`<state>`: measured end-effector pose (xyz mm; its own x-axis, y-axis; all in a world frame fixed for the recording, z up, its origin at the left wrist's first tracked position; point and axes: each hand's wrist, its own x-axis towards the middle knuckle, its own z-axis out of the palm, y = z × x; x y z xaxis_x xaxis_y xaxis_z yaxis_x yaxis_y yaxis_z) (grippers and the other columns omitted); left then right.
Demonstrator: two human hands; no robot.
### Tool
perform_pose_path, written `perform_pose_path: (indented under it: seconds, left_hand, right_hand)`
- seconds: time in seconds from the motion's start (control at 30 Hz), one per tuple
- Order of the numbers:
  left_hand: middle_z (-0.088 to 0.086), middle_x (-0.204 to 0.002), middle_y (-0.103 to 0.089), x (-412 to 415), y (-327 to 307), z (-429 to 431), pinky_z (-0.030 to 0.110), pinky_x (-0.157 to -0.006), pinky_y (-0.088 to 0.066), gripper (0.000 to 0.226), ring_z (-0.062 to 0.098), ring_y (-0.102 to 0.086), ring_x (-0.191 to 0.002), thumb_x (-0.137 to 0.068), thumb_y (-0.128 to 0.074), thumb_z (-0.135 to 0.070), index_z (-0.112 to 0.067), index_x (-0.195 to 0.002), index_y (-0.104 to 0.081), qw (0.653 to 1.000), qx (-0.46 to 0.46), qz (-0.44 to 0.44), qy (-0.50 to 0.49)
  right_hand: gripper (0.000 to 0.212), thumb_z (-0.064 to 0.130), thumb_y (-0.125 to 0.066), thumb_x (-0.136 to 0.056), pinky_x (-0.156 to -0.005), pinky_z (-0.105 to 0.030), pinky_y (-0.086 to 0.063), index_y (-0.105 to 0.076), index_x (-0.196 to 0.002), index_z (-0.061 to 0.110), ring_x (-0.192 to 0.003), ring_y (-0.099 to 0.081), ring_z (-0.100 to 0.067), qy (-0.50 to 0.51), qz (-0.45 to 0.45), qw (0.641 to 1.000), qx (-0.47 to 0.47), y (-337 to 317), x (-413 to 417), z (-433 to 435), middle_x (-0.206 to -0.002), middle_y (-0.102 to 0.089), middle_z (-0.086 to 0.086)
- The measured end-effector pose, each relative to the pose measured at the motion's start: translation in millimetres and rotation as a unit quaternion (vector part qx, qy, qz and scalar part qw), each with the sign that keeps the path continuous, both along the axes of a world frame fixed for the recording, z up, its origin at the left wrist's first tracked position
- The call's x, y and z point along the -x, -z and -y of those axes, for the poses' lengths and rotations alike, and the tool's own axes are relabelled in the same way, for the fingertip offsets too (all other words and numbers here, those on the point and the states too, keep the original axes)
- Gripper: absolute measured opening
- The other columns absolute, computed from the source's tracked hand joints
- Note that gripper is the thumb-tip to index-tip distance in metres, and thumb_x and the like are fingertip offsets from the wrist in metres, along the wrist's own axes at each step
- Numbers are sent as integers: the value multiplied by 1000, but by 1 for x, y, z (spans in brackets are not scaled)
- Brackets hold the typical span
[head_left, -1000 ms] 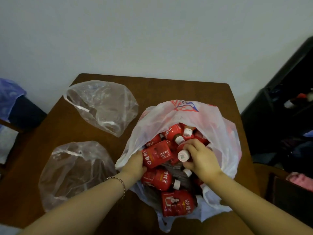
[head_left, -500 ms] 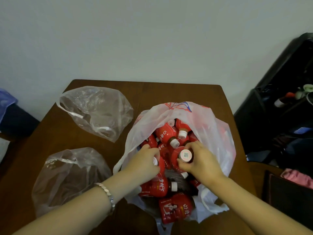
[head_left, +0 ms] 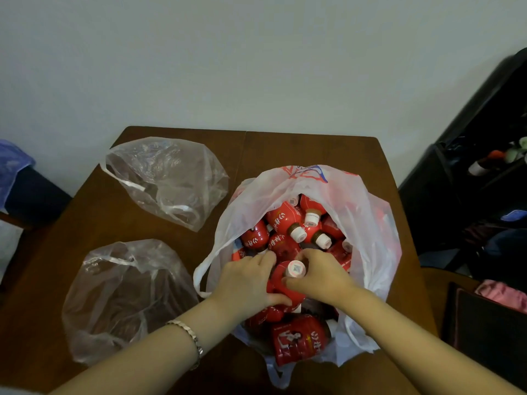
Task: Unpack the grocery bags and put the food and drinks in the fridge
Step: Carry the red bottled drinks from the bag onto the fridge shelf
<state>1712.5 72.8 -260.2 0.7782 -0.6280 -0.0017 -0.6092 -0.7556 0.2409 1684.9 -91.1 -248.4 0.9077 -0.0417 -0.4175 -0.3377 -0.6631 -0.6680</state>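
Observation:
A white plastic grocery bag (head_left: pixel 368 206) stands open on the brown table (head_left: pixel 308 149), filled with several red-labelled drink bottles (head_left: pixel 285 216) with white caps. Both hands are inside the bag's mouth. My right hand (head_left: pixel 322 276) grips the neck of an upright red bottle (head_left: pixel 285 283) just under its white cap. My left hand (head_left: pixel 245 283) curls round the same bottle's body from the left, thumb underneath. Another red bottle (head_left: pixel 299 340) lies on its side at the bag's near edge.
Two clear plastic bags lie on the table's left half, one at the back (head_left: pixel 168 178) and one nearer (head_left: pixel 125 297). A dark shelf unit (head_left: pixel 470 178) with items stands to the right. A dark chair (head_left: pixel 484 317) with pink cloth sits at the right edge.
My left hand has moved right from the bag's left side onto the bottle that my right hand holds. The right hand has lifted that bottle more upright.

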Motion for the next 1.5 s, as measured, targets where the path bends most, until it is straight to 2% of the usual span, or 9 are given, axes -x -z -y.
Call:
perform_pose_path:
  seconds: [0.17, 0.4, 0.6, 0.7, 0.83, 0.9, 1.07, 1.27, 1.5]
  left_hand:
    - [-7, -77, -71, -4, 11, 4, 22, -47, -53, 72, 8, -67, -59, -68, -40, -74, -18, -112, -48, 992, 58, 87, 73]
    - [-9, -60, -64, 1, 7, 10, 19, -39, -45, 37, 5, -59, -47, -76, -53, -54, -19, -80, -62, 987, 131, 53, 73]
    - [-11, -51, -58, 1, 1, 3, 9, -41, -27, 38, 2, -53, -41, -75, -49, -58, -22, -67, -58, 994, 100, 29, 35]
    - [-11, -49, -57, -2, -8, -1, 5, -46, -12, 41, 2, -51, -40, -71, -50, -63, -24, -67, -58, 996, 66, 63, -5]
    - [-10, -46, -53, -13, -23, -5, 8, -42, -13, 41, 4, -48, -36, -71, -48, -63, -23, -65, -56, 996, 50, 77, -16]
    - [-9, -54, -58, -15, -32, -7, 5, -44, -5, 40, 2, -45, -42, -74, -55, -62, -23, -70, -54, 995, 45, 82, -21]
    - [-10, -106, -62, -17, -33, -15, 15, -56, -23, 45, 5, -51, -83, -88, -37, -65, -26, -107, -47, 999, -4, 41, -25]
    - [-11, -109, -62, -18, -34, -25, 14, -67, -28, 47, 8, -57, -95, -88, -38, -65, -25, -111, -48, 999, -1, 25, -27]
    - [-8, -109, -62, -13, -27, -37, 19, -70, -31, 50, 10, -58, -97, -87, -37, -66, -24, -112, -49, 999, 4, 36, -20]
  right_hand:
    - [18, 22, -68, -75, -59, -23, -48, -50, -76, 18, -67, -56, -11, -73, 30, 994, 72, -18, 6, -13, -75, -56, 4]
    - [25, 20, -63, -78, -48, -20, -35, -45, -61, 13, -57, -48, -14, -80, 17, 993, 88, -35, 2, -16, -61, -49, -2]
    - [19, 28, -71, -77, -60, -20, -50, -63, -91, 18, -68, -62, -7, -116, -42, 991, -46, -43, -3, 1, -79, -67, 1]
    - [13, 18, -61, -88, -64, -20, -52, -61, -100, 14, -69, -62, -11, 26, -64, 986, -149, -25, -21, 14, -81, -66, -3]
    - [59, 32, -60, -89, -84, -36, -51, -34, -134, 3, -107, -55, -28, 227, -57, 972, -20, 32, -54, 9, -125, -52, -18]
    - [62, 29, -61, -89, -99, -41, -44, -30, -134, 0, -120, -50, -36, 319, -47, 944, -75, 48, -67, 0, -132, -48, -22]
    - [34, 20, -58, -92, -95, -36, -41, -48, -119, 2, -112, -55, -34, 485, 19, 863, -143, 53, -83, -4, -120, -59, -19]
    - [32, 12, -71, -80, -76, -44, -57, -44, -98, 13, -78, -63, -30, 412, -36, 890, -191, 57, -77, -17, -97, -57, -14]
    - [22, 16, -68, -78, -66, -28, -39, -47, -81, 11, -74, -53, -23, 340, 123, 931, -51, 52, -66, -26, -76, -57, -7]
